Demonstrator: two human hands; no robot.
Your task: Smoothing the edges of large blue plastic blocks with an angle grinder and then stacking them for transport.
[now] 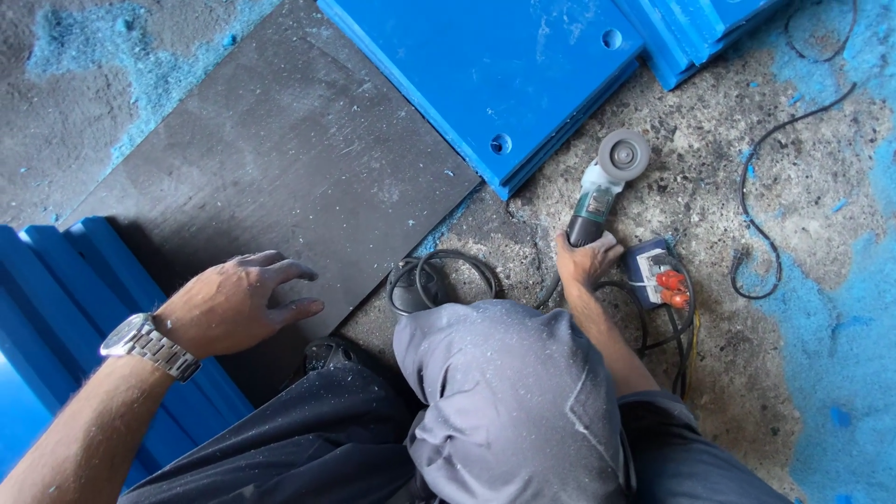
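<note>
My right hand grips the dark handle of an angle grinder that lies on the concrete floor, its round grey disc pointing away from me. My left hand rests flat with fingers spread on the near edge of a large dark grey board lying on the floor. A metal watch sits on my left wrist. My bent knee in grey trousers fills the lower middle of the view.
A stack of blue panels with round holes lies beyond the board, more blue panels at the left. A coiled black cable and a blue socket box with red plugs lie by the grinder. Blue dust covers the floor at right.
</note>
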